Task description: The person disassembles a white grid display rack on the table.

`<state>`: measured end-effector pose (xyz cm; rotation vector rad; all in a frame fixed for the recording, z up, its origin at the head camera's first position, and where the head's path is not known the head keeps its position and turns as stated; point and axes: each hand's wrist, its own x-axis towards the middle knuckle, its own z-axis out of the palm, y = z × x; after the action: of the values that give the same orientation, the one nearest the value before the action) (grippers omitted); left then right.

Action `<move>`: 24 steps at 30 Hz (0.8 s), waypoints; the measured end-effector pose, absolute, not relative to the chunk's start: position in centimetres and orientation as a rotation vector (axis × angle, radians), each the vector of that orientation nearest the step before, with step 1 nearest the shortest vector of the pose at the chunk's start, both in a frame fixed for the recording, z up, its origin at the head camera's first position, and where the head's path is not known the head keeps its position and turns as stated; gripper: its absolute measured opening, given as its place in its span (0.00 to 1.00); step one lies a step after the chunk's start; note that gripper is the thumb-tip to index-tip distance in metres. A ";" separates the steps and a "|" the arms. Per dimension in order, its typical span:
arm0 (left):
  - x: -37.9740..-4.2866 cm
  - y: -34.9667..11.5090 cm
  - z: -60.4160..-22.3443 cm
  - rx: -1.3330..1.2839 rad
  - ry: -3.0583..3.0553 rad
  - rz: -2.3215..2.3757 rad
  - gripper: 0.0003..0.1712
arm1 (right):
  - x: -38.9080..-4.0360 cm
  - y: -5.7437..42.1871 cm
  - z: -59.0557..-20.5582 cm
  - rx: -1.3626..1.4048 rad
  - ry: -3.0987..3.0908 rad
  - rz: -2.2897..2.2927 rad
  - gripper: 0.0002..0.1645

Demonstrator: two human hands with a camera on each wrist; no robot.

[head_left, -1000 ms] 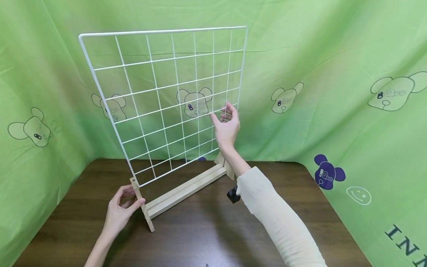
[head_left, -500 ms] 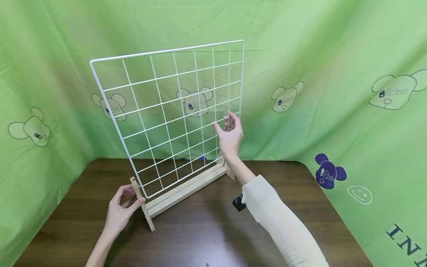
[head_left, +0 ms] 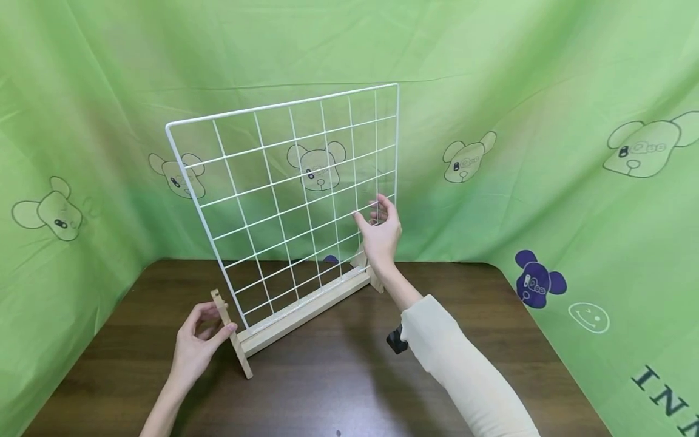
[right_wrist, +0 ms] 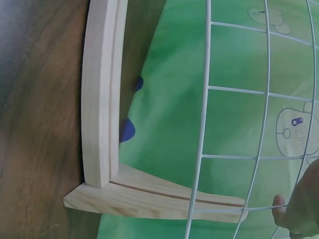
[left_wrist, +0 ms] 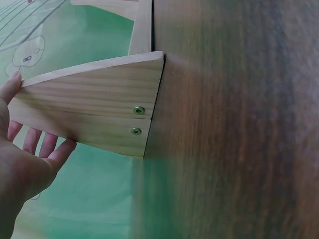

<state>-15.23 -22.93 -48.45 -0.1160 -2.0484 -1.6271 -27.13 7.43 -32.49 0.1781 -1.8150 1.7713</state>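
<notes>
A white wire grid panel (head_left: 256, 109) leans nearly upright over a pale wooden stand. My right hand (head_left: 380, 233) grips it low on its right side, thumb in front and fingers behind the wires. In the head view, the panel's bottom edge runs along the stand's long base bar (head_left: 306, 318). My left hand (head_left: 191, 343) holds the stand's near end piece (left_wrist: 94, 99), thumb on one edge and fingers on the other. Two screws (left_wrist: 139, 110) show in its outer face. The far end piece (right_wrist: 149, 199) has a lengthwise groove, and the panel's lower corner overlaps it in the right wrist view.
The stand rests on a dark brown wooden table (head_left: 327, 394). A green curtain (head_left: 491, 60) printed with cartoon mouse heads hangs close behind and along both sides. A small black device (head_left: 397, 340) sits at my right wrist, below the pale sleeve (head_left: 459, 364).
My right hand has lowered the wire grid panel, moving it down and slightly right until its bottom edge overlaps the base bar. My left hand and the stand have stayed in place.
</notes>
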 end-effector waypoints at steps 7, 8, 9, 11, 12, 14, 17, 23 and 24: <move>-15.2 -23.1 -48.3 -0.117 -2.077 -1.630 0.25 | -29.6 8.4 -35.2 0.206 -1.785 1.794 0.36; -15.2 -23.1 -48.3 -0.118 -2.083 -1.631 0.25 | -30.0 8.6 -35.7 0.207 -1.788 1.790 0.36; -15.2 -23.1 -48.3 -0.125 -2.084 -1.634 0.25 | -30.5 8.8 -36.2 0.208 -1.791 1.789 0.37; -15.2 -23.1 -48.2 -0.129 -2.081 -1.640 0.25 | -30.4 9.0 -36.5 0.212 -1.798 1.787 0.36; -15.3 -23.1 -48.2 -0.132 -2.079 -1.643 0.25 | -30.4 9.1 -36.6 0.208 -1.807 1.785 0.35; -15.3 -23.0 -48.3 -0.136 -2.080 -1.641 0.25 | -30.3 9.3 -36.9 0.197 -1.821 1.771 0.35; -15.2 -23.1 -48.3 -0.138 -2.089 -1.631 0.25 | -30.3 9.6 -37.3 0.172 -1.857 1.730 0.34; -14.6 -22.9 -48.3 -0.154 -2.085 -1.634 0.26 | -30.6 10.5 -37.9 0.140 -1.919 1.684 0.34; -14.5 -22.9 -48.4 -0.154 -2.085 -1.628 0.26 | -30.6 10.6 -38.0 0.136 -1.929 1.683 0.35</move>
<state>-14.52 -22.88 -48.36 -0.1544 -2.0849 -1.6279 -30.60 10.62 -38.01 0.1363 -1.9291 1.6833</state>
